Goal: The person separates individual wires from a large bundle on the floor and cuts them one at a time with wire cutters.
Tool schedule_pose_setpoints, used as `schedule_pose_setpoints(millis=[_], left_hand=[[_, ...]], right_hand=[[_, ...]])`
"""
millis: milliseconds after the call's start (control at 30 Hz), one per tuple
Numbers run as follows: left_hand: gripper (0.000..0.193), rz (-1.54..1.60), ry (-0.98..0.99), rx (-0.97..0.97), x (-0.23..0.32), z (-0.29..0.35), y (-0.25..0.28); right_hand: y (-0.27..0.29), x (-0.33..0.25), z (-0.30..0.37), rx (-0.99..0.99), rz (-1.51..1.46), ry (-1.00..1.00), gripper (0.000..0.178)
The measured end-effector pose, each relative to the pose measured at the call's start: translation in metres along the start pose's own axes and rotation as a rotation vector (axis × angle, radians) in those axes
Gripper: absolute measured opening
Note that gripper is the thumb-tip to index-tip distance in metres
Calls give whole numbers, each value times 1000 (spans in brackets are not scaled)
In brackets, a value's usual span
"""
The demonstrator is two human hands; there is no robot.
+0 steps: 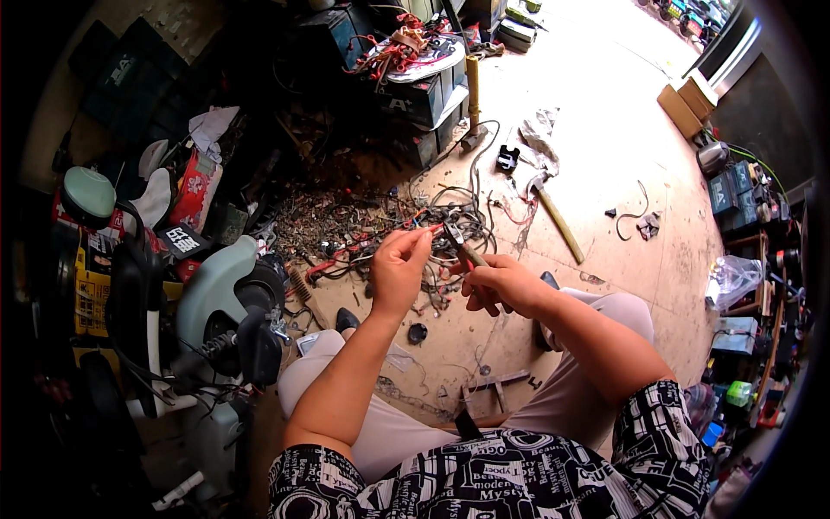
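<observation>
Between the thumb and fingertips of my left hand [402, 264] is the end of a thin red wire [434, 229]. My right hand [503, 284] is closed round the handles of a pair of pliers [471, 254]. The jaws point up and left, right beside my left fingertips and the wire; whether they grip it is too small to tell. Behind and below both hands, a tangle of cables [467, 212] lies on the floor, black, grey and red. My hands are above the floor, between my bent knees.
A hammer [560, 227] with a wooden handle lies to the right. Far left of the tangle spreads a heap of small scrap parts [324, 221]. Batteries [424, 102] stand stacked at the back; scooter parts [212, 298] crowd the left. A shelf [761, 303] lines the right side.
</observation>
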State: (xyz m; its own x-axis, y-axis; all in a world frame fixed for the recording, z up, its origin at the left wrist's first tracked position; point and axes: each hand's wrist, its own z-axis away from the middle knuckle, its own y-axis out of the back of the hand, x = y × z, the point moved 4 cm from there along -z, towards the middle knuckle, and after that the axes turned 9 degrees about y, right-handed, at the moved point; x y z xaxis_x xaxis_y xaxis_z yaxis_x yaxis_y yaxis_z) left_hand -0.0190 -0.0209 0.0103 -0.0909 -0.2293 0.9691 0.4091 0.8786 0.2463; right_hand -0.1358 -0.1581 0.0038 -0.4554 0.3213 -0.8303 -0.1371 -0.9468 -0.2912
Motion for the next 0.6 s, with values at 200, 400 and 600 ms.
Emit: schedule_pose_setpoints(millis=[200, 400, 600], left_hand=[[13, -194, -121, -58, 21, 3, -8], [13, -391, -392, -133, 31, 8, -15], [13, -310, -487, -184, 16, 8, -35]], right_hand=[[17, 9, 3, 37, 23, -68, 33], [26, 19, 9, 85, 151, -129, 21], [35, 13, 26, 78, 180, -89, 34]])
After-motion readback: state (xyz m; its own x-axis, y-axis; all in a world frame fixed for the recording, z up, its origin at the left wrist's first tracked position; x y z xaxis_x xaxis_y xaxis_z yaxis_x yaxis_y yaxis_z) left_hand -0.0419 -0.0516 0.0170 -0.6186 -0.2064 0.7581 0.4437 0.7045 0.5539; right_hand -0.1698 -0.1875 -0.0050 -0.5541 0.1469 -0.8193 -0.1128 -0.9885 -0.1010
